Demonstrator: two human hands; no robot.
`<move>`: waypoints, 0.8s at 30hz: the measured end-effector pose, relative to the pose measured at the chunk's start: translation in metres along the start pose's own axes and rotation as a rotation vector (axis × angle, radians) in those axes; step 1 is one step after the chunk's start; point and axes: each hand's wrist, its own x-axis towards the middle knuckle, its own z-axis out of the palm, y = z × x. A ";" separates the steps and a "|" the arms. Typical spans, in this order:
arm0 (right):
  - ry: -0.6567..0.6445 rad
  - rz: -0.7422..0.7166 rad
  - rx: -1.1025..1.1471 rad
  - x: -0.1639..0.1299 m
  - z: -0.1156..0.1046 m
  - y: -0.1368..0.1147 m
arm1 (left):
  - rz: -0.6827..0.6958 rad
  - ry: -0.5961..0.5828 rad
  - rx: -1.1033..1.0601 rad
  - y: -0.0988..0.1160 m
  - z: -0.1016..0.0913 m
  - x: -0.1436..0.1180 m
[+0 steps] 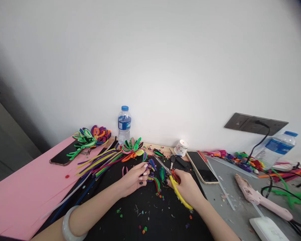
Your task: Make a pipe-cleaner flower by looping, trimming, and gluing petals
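head view: the right hand grips a pair of scissors by their yellow handles, fingers wrapped through and around the loops. the scissors' long axis runs diagonally, handles low and toward the person, blades pointing up and away to the left toward the wall; the blades look nearly closed, though i cannot tell exactly. the left hand, just left of the scissors, pinches a small looped pipe-cleaner piece between fingertips, thumb and fingers closed on it. the piece hangs just left of the scissors' blades, with green and red loops trailing down below them; i cannot tell whether blade and piece touch. a pale bangle sits on the left wrist.

both hands work over a black mat dotted with coloured snippets. left of the scissors lie a bundle of straight pipe cleaners, and a pink sheet further left. three finished pipe-cleaner flowers show: two at the far left on the pink sheet, one just behind the left hand. two water bottles: one behind the left hand, one far right of the scissors. two phones: a dark one on the pink sheet, another just right of the scissors. one pink glue gun lies well right of the scissors, one small white cup behind them.
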 end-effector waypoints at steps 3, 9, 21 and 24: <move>-0.008 0.005 -0.032 0.000 0.003 0.001 | 0.061 0.051 0.010 -0.002 0.001 0.001; -0.006 -0.028 -0.116 -0.003 0.007 0.002 | 0.107 0.095 0.032 -0.004 0.002 0.000; -0.009 -0.057 -0.159 -0.008 0.014 -0.009 | 0.103 0.056 0.092 -0.013 0.008 -0.003; -0.003 -0.069 -0.159 -0.008 0.014 -0.010 | 0.120 0.059 0.137 -0.014 0.009 -0.003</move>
